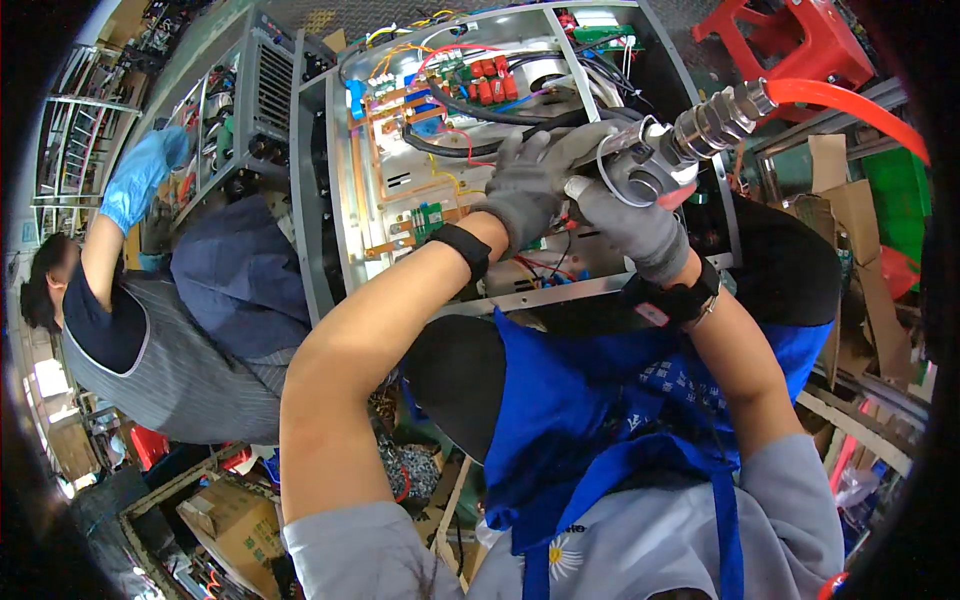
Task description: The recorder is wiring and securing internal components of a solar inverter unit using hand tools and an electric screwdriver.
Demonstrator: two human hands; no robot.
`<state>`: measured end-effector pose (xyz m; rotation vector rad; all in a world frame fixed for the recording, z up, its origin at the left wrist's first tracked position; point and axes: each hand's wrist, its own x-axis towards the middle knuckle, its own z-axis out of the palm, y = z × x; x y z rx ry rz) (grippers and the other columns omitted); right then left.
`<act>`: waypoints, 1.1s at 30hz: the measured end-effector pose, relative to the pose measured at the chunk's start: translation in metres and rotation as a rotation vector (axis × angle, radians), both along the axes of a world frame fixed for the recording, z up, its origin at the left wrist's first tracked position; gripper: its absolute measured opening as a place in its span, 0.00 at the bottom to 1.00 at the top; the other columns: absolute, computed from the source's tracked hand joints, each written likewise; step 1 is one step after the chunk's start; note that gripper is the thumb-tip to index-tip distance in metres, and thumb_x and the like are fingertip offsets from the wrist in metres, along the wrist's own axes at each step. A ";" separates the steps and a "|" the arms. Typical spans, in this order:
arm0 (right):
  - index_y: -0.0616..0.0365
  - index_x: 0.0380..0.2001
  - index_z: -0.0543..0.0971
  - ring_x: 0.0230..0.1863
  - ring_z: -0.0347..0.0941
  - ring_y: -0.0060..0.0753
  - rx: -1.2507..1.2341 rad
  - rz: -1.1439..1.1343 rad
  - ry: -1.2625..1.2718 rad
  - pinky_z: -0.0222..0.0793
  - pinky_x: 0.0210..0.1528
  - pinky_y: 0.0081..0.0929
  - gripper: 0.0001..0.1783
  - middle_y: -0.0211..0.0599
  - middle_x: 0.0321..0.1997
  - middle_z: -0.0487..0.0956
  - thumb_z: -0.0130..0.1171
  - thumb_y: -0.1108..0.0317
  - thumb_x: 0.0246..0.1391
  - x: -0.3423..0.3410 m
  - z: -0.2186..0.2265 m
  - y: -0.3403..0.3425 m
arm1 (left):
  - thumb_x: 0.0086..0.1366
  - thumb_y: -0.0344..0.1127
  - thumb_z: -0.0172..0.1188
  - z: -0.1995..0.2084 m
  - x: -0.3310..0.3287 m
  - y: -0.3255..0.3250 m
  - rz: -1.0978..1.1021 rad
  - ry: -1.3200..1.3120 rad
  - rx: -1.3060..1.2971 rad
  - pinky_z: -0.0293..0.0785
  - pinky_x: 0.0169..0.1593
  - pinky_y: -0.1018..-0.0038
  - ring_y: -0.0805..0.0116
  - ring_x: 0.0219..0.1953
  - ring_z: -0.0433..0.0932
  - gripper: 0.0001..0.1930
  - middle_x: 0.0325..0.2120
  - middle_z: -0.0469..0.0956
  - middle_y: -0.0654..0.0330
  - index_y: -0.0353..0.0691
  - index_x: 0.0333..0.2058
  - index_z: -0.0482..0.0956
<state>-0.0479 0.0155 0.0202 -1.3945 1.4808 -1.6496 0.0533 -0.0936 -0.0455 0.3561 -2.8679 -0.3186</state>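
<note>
My right hand [640, 225], in a grey glove, is wrapped round a silver air-powered tool [655, 165]. A metal coupling [715, 120] joins it to an orange-red hose [850, 97], and a pale loop hangs round its body. Just left of it, my left hand [527, 185], also gloved in grey, is bent closed beside the tool's front end; what its fingers grip is hidden. Both hands are over an open metal cabinet [520, 302] holding black cables [480, 115], red components [490, 80], copper bars [400, 103] and green circuit boards [428, 218].
At the left a co-worker in a striped vest [200, 385] reaches a blue-gloved hand [145, 175] toward another grey cabinet [265, 95]. A red plastic stool [800, 45] stands at the far right. Cardboard [850, 235] leans at the right, and a carton [235, 530] lies lower left.
</note>
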 end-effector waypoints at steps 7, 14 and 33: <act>0.59 0.30 0.76 0.31 0.73 0.24 0.005 0.032 -0.027 0.70 0.34 0.23 0.09 0.31 0.30 0.78 0.59 0.76 0.41 0.004 0.010 -0.001 | 0.50 0.37 0.59 -0.057 -0.005 -0.013 0.020 -0.283 0.329 0.57 0.56 0.61 0.51 0.55 0.59 0.36 0.52 0.63 0.54 0.47 0.58 0.55; 0.59 0.29 0.77 0.31 0.75 0.25 -0.037 -0.036 0.205 0.71 0.35 0.24 0.08 0.32 0.29 0.78 0.60 0.76 0.41 0.000 0.012 0.006 | 0.50 0.39 0.60 -0.029 -0.003 -0.011 -0.093 -0.281 0.204 0.58 0.55 0.59 0.49 0.58 0.55 0.37 0.56 0.57 0.50 0.43 0.58 0.54; 0.58 0.30 0.77 0.30 0.74 0.25 0.025 -0.060 0.060 0.71 0.34 0.24 0.08 0.32 0.28 0.78 0.60 0.73 0.41 0.000 0.012 0.003 | 0.49 0.40 0.59 0.033 -0.006 0.002 -0.112 -0.594 0.030 0.57 0.56 0.62 0.51 0.59 0.55 0.22 0.53 0.64 0.49 0.55 0.47 0.76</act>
